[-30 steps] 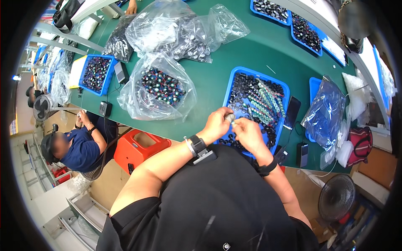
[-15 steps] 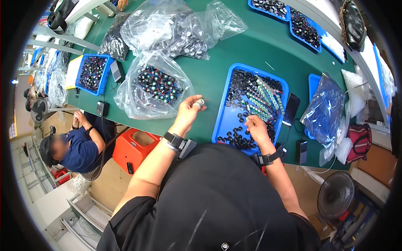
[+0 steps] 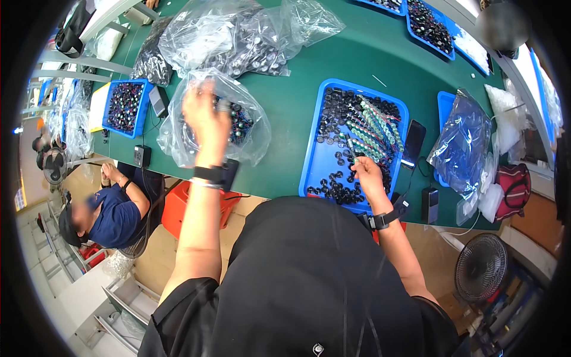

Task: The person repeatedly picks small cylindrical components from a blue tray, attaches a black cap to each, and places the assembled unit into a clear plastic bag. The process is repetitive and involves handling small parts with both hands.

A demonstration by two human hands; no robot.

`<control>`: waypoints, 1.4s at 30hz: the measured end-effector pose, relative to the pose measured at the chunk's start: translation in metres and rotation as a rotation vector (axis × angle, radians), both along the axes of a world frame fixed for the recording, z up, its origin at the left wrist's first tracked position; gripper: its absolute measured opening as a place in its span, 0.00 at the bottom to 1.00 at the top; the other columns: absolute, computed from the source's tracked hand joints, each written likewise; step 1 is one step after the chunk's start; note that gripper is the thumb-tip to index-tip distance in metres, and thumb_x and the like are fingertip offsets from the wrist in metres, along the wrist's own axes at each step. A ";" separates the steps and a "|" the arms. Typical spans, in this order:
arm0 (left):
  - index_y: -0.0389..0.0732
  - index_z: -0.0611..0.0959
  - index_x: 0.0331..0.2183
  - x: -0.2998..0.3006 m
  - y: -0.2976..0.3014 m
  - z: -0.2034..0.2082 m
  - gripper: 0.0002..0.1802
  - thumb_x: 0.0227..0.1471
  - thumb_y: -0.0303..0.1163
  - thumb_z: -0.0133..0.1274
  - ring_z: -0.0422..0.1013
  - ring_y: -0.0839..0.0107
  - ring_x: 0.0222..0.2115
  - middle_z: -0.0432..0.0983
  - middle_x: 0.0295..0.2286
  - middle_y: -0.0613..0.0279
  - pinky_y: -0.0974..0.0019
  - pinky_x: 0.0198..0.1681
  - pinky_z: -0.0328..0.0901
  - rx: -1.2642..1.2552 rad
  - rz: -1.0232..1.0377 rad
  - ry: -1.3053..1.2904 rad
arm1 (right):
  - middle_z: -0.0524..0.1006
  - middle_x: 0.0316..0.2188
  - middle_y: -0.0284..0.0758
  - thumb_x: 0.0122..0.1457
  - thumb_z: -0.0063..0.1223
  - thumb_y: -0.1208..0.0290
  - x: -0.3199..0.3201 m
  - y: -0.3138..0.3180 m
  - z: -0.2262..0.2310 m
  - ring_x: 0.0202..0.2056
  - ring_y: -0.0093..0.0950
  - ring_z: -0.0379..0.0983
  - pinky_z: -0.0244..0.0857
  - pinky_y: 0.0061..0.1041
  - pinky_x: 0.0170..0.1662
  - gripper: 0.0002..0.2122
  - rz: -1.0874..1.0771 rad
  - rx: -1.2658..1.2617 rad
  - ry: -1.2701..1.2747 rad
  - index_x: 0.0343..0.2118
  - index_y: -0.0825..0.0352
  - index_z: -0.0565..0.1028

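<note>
My left hand, smeared by motion, is over an open clear plastic bag that holds many small round black parts with coloured wires. Its fingers are too blurred to show a grip. My right hand is closed in a pinch above the blue tray, on a thin stick-like tool. Black round caps lie loose in the tray, near my right fingers. Beside them rest rows of green round pieces with wires.
A phone lies against the tray's right side. Large filled plastic bags and a smaller blue tray stand farther left. A dark plastic bag covers another tray at right. A person sits at the left; a fan stands at lower right.
My left hand has moved left and away from me, from beside the tray to over the clear bag. My right hand stays over the tray, still pinching. The view has shifted slightly.
</note>
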State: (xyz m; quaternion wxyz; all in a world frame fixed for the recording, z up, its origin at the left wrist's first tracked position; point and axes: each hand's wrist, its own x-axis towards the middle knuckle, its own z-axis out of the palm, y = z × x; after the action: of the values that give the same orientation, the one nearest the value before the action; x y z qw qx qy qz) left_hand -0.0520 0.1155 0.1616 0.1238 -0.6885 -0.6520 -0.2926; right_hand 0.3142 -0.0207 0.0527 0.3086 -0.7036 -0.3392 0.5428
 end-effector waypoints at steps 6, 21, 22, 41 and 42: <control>0.41 0.81 0.31 0.139 -0.055 -0.069 0.11 0.39 0.26 0.55 0.65 0.61 0.35 0.72 0.31 0.59 0.60 0.38 0.59 -0.474 -0.620 -0.075 | 0.75 0.26 0.29 0.59 0.49 0.71 0.000 -0.005 0.006 0.23 0.15 0.65 0.62 0.17 0.28 0.09 0.047 -0.001 0.012 0.39 0.70 0.72; 0.33 0.76 0.45 0.166 -0.069 -0.084 0.17 0.53 0.26 0.52 0.73 0.75 0.33 0.78 0.34 0.57 0.70 0.38 0.69 -1.344 -0.447 -1.110 | 0.74 0.30 0.28 0.61 0.48 0.69 -0.005 0.012 0.062 0.27 0.16 0.66 0.59 0.14 0.29 0.11 0.014 -0.003 0.395 0.43 0.66 0.73; 0.33 0.76 0.46 0.168 -0.069 -0.074 0.17 0.53 0.26 0.52 0.73 0.75 0.33 0.78 0.33 0.58 0.71 0.38 0.69 -1.363 -0.463 -1.208 | 0.74 0.30 0.28 0.61 0.48 0.68 -0.011 0.015 0.067 0.27 0.15 0.66 0.59 0.14 0.29 0.11 0.013 0.013 0.423 0.44 0.66 0.73; 0.29 0.69 0.51 0.147 -0.076 -0.022 0.23 0.53 0.24 0.50 0.71 0.72 0.41 0.73 0.42 0.54 0.70 0.47 0.66 -1.293 -0.446 -1.595 | 0.73 0.28 0.27 0.59 0.51 0.70 -0.023 0.025 0.079 0.28 0.15 0.67 0.59 0.15 0.30 0.11 0.075 0.103 0.440 0.42 0.68 0.73; 0.29 0.69 0.51 0.146 -0.077 -0.021 0.23 0.53 0.23 0.50 0.71 0.72 0.41 0.73 0.42 0.54 0.70 0.47 0.66 -1.289 -0.437 -1.600 | 0.73 0.28 0.27 0.59 0.51 0.70 -0.023 0.025 0.080 0.28 0.15 0.67 0.59 0.14 0.30 0.10 0.091 0.111 0.431 0.42 0.68 0.74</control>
State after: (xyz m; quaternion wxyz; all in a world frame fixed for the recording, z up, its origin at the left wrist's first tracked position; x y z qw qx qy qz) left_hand 0.0943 0.0381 0.1409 -0.7887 -0.3327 -0.4375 -0.2755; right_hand 0.2907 0.0043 0.1324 0.3874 -0.5372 -0.3260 0.6746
